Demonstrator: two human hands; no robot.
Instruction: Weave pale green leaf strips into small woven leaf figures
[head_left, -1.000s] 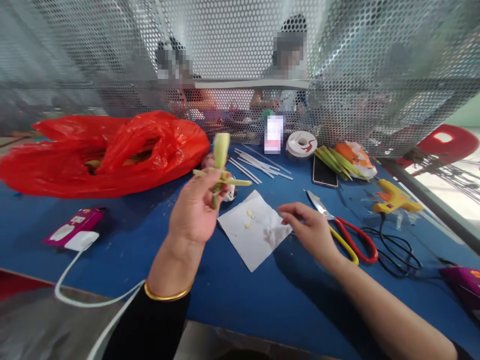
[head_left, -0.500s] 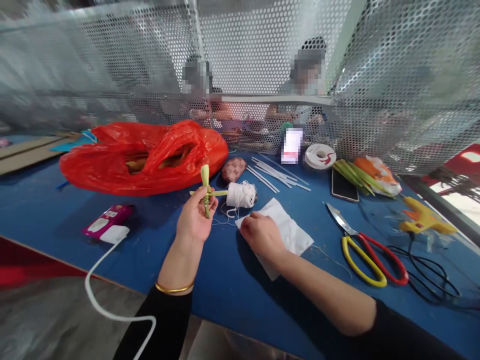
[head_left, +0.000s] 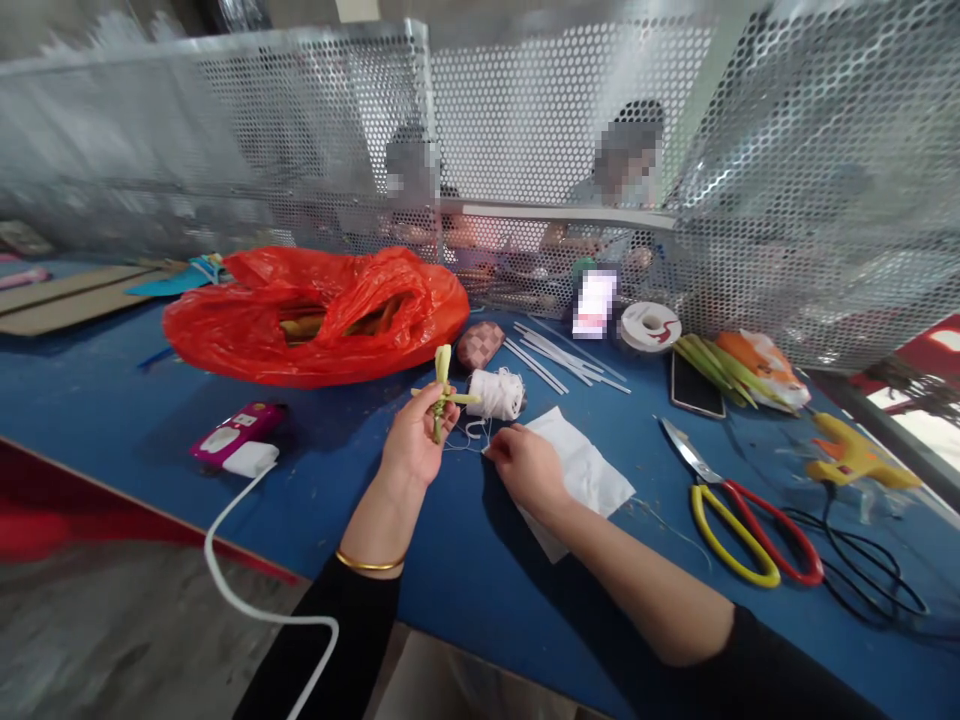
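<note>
My left hand (head_left: pixel 415 437) is raised over the blue table, its thumb and fingers closed on a pale green-yellow leaf figure (head_left: pixel 442 368) with crossed side strips and thread wound round its middle. A white spool of thread (head_left: pixel 496 393) stands just right of it, loose thread trailing below. My right hand (head_left: pixel 529 468) lies at the left edge of a white paper sheet (head_left: pixel 589 470). Its fingers are curled in with the tips tucked together, and whatever they pinch is hidden. The hands are apart.
A red plastic bag (head_left: pixel 315 330) fills the back left. At right are scissors (head_left: pixel 739 520), a yellow glue gun (head_left: pixel 859 455), green leaf strips (head_left: pixel 716 370) and a ribbon roll (head_left: pixel 650 327). White sticks (head_left: pixel 562 355) lie behind the spool. A perforated metal screen (head_left: pixel 517 120) separates co-workers.
My view has turned a little to the left, so the table's things appear shifted right. Both hands keep nearly the same pose, the left still holding the leaf figure.
</note>
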